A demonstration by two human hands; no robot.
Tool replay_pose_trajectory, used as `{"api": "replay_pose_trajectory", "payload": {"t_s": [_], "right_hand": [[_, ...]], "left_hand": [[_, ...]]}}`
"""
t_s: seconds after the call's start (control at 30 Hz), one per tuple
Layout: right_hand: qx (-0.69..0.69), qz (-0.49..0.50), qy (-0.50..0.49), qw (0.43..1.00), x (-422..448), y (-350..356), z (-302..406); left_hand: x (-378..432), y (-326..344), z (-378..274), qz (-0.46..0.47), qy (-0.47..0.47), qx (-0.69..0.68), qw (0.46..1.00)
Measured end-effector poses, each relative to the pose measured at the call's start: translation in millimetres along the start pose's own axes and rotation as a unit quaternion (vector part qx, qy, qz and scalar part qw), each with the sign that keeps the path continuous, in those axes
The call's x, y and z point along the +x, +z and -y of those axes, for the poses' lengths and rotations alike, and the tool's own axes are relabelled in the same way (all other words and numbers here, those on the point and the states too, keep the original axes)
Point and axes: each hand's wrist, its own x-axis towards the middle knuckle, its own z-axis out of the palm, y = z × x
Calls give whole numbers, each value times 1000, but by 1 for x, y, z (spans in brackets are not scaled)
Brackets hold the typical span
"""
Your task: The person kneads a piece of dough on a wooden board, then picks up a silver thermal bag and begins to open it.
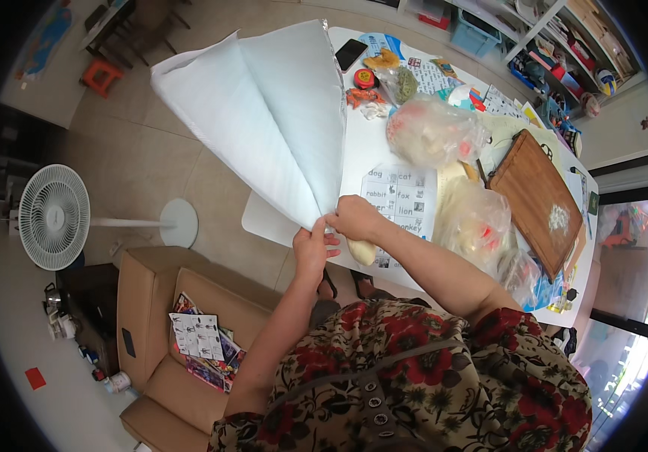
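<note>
A large white sheet (279, 107) with a shiny foil edge spreads up and away from my hands, folded along a deep crease that narrows to a point near me. At that narrow end, my left hand (311, 251) pinches the sheet between thumb and fingers, its other fingers loosely extended. My right hand (358, 217) is closed on the same end, right beside the left. Just below the right hand is a pale yellow, rounded, dough-like piece (362, 252); whether the hand touches it I cannot tell. A printed paper (400, 195) with words and small pictures lies beyond my right wrist.
The white table (270, 220) carries plastic bags (437, 130), a wooden cutting board (533, 198) with white powder, a phone (351, 55) and a red tape measure (364, 78). Left stand a white fan (55, 217) and a tan sofa (211, 282) holding magazines. An orange stool (101, 77) stands farther off.
</note>
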Motion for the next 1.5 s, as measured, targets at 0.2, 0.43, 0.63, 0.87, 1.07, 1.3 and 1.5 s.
{"api": "replay_pose_trajectory", "payload": {"t_s": [0.2,0.43,0.63,0.87,1.07,1.3,1.5], "right_hand": [[81,56,12,995,-1,-13,-9],[137,17,11,990,0,-5,-8],[157,43,44,986,-8,0,-12],[219,55,30,974,-7,12,-20],[261,74,13,963,-5,17,-15],[266,55,9,962,-4,19,-16],[265,82,23,961,-3,19,-15]], "left_hand": [[9,-36,5,52,-10,3,999],[6,-34,3,81,43,-49,995],[3,-18,3,80,64,-7,995],[4,-27,13,75,49,-30,996],[3,-28,14,57,39,-71,995],[1,-28,17,20,22,-127,991],[0,-33,14,46,22,-130,990]]}}
